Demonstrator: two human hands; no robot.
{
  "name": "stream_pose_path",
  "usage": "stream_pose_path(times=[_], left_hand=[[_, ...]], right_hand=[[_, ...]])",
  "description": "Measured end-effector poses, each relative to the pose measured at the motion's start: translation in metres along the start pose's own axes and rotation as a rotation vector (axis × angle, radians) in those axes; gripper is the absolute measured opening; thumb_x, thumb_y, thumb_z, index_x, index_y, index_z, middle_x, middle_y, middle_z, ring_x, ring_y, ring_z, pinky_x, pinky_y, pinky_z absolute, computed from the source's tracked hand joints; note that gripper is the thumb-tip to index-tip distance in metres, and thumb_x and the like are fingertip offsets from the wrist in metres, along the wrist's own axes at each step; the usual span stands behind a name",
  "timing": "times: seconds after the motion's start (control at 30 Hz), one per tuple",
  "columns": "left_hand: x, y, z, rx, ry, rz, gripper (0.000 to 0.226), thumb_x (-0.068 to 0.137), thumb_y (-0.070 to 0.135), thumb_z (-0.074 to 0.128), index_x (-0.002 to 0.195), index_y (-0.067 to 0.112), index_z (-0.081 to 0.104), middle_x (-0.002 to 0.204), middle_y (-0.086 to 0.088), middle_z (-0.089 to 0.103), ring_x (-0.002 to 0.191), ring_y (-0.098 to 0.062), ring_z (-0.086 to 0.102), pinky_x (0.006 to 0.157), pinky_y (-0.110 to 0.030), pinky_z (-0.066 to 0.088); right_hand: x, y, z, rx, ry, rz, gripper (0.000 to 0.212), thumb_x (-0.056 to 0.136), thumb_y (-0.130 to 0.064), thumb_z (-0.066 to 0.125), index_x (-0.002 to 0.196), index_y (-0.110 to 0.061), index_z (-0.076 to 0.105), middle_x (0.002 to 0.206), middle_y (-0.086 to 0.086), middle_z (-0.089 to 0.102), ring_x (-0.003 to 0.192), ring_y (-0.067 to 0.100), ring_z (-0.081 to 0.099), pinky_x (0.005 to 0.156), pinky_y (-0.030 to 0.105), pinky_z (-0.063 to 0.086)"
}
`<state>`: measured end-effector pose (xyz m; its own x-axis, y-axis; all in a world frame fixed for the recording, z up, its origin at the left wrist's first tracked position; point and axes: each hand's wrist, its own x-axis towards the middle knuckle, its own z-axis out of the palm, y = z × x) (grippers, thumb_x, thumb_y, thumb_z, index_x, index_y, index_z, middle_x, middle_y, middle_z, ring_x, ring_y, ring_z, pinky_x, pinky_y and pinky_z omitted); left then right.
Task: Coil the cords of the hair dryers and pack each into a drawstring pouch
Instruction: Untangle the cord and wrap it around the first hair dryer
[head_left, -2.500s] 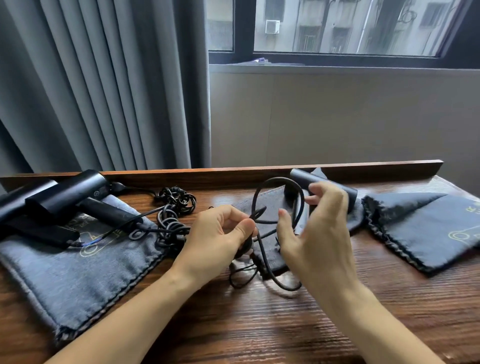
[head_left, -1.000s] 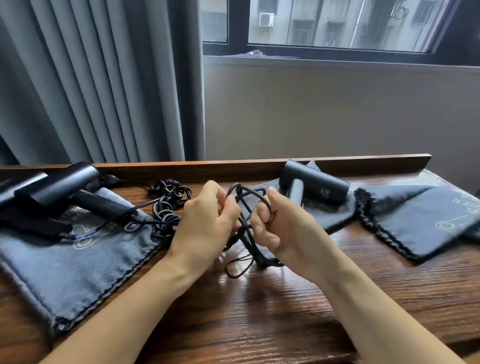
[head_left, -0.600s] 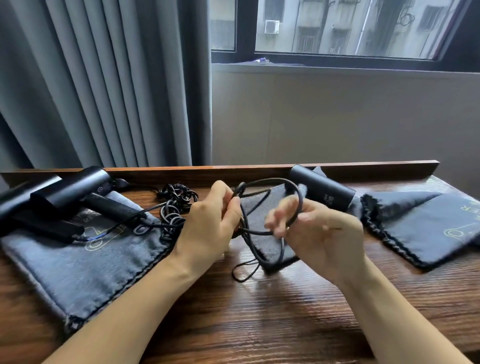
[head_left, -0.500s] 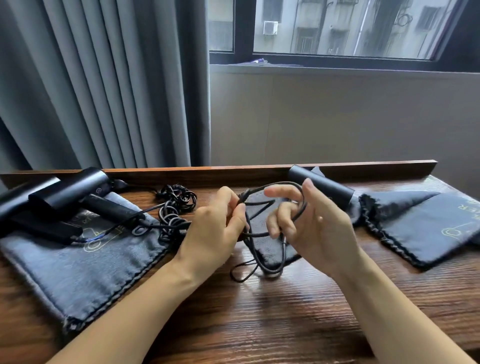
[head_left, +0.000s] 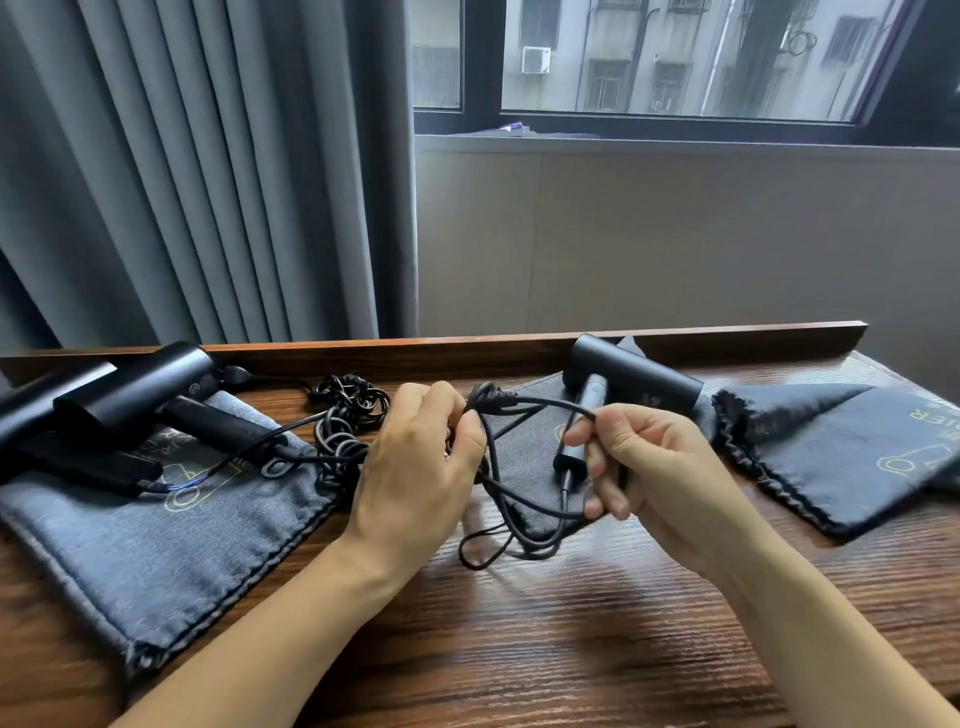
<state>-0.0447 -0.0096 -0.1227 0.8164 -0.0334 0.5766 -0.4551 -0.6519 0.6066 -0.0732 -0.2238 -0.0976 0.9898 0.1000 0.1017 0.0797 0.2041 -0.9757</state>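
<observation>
Wooden table: three grey pouches laid out.
Middle pouch: middle dryer lies on it, unpacked.
Cord: half coiled.
Left hand grips the gathered loops; right hand, now drawn apart rightward, pinches a fresh length, so another loop is due.

Wooden table with raised back edge, grey curtain, window, possibly apartment blocks outside

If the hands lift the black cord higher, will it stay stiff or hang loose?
The cord would probably hang loose: its free loops already sag onto the table below the left hand and right hand. It seems slightly springy, since the loops stay rounded and may uncoil.
</observation>
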Motion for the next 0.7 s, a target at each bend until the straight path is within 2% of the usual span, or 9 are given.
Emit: stream_pose_path(times=[0.1, 0.2, 0.3, 0.4, 0.43, 0.5, 0.57, 0.63, 0.7], left_hand=[[0.002, -0.003, -0.001, -0.054, -0.049, -0.005, 0.018, 0.104, 0.033, 0.052, 0.088, 0.025, 0.052, 0.092, 0.01, 0.053, 0.085, -0.012, 0.057, 0.075, -0.04, 0.052], [0.004, -0.006, 0.0, -0.17, -0.084, 0.0, 0.016, 0.103, 0.029, 0.055, 0.089, 0.022, 0.058, 0.093, 0.009, 0.058, 0.089, -0.016, 0.063, 0.074, -0.045, 0.057], [0.009, -0.005, -0.002, -0.363, -0.158, -0.121, 0.013, 0.099, 0.032, 0.065, 0.089, 0.023, 0.065, 0.101, 0.005, 0.067, 0.088, -0.019, 0.07, 0.075, -0.048, 0.062], [0.013, -0.003, -0.006, -0.564, -0.243, -0.298, 0.011, 0.095, 0.024, 0.076, 0.091, 0.014, 0.072, 0.112, 0.002, 0.072, 0.083, -0.025, 0.077, 0.075, -0.055, 0.064], [0.015, -0.003, -0.007, -0.582, -0.267, -0.323, 0.012, 0.093, 0.023, 0.077, 0.092, 0.012, 0.073, 0.108, 0.001, 0.074, 0.08, -0.024, 0.078, 0.076, -0.055, 0.065], [0.015, -0.003, -0.009, -0.602, -0.315, -0.331, 0.017, 0.087, 0.027, 0.079, 0.093, 0.011, 0.074, 0.088, -0.003, 0.077, 0.075, -0.022, 0.077, 0.076, -0.05, 0.065], [0.015, -0.001, -0.01, -0.606, -0.343, -0.329, 0.021, 0.083, 0.03, 0.079, 0.093, 0.012, 0.074, 0.075, -0.004, 0.076, 0.073, -0.021, 0.077, 0.073, -0.043, 0.066], [0.014, 0.001, -0.009, -0.604, -0.339, -0.321, 0.016, 0.086, 0.026, 0.079, 0.091, 0.012, 0.075, 0.074, -0.003, 0.075, 0.073, -0.02, 0.077, 0.069, -0.038, 0.065], [0.014, 0.002, -0.009, -0.619, -0.291, -0.329, 0.01, 0.088, 0.022, 0.079, 0.087, 0.012, 0.076, 0.074, -0.003, 0.074, 0.073, -0.024, 0.077, 0.064, -0.036, 0.064]], right_hand=[[-0.002, -0.001, -0.009, -0.01, 0.165, -0.021, 0.032, 0.107, -0.019, 0.046, 0.089, 0.002, 0.062, 0.059, 0.009, 0.048, 0.039, 0.017, 0.041, 0.056, 0.038, 0.058], [-0.003, -0.005, -0.013, -0.046, 0.249, -0.043, 0.031, 0.111, -0.017, 0.041, 0.093, -0.001, 0.061, 0.06, 0.01, 0.057, 0.048, 0.024, 0.058, 0.061, 0.039, 0.059], [0.003, -0.011, -0.013, -0.147, 0.316, -0.049, 0.029, 0.111, -0.023, 0.044, 0.097, -0.004, 0.062, 0.063, 0.011, 0.064, 0.056, 0.025, 0.066, 0.047, 0.031, 0.051], [0.022, -0.016, -0.013, -0.239, 0.32, -0.034, 0.04, 0.108, -0.037, 0.047, 0.101, -0.002, 0.065, 0.058, 0.009, 0.063, 0.046, 0.021, 0.059, 0.036, 0.026, 0.039], [0.03, -0.018, -0.013, -0.251, 0.312, -0.031, 0.045, 0.107, -0.042, 0.047, 0.102, -0.001, 0.065, 0.054, 0.008, 0.06, 0.041, 0.02, 0.054, 0.035, 0.025, 0.037], [0.049, -0.02, -0.01, -0.228, 0.286, -0.012, 0.053, 0.105, -0.048, 0.046, 0.104, 0.001, 0.067, 0.048, 0.006, 0.053, 0.036, 0.016, 0.048, 0.035, 0.023, 0.036], [0.066, -0.021, -0.004, -0.226, 0.242, 0.038, 0.061, 0.103, -0.055, 0.045, 0.107, 0.002, 0.067, 0.057, 0.015, 0.053, 0.036, 0.014, 0.048, 0.035, 0.022, 0.037], [0.077, -0.019, 0.004, -0.327, 0.199, 0.083, 0.07, 0.102, -0.062, 0.038, 0.107, 0.002, 0.066, 0.068, 0.023, 0.059, 0.035, 0.015, 0.05, 0.034, 0.021, 0.036], [0.081, -0.016, 0.012, -0.517, 0.259, 0.049, 0.08, 0.102, -0.069, 0.026, 0.1, 0.0, 0.066, 0.068, 0.018, 0.068, 0.038, 0.018, 0.055, 0.034, 0.022, 0.037]])
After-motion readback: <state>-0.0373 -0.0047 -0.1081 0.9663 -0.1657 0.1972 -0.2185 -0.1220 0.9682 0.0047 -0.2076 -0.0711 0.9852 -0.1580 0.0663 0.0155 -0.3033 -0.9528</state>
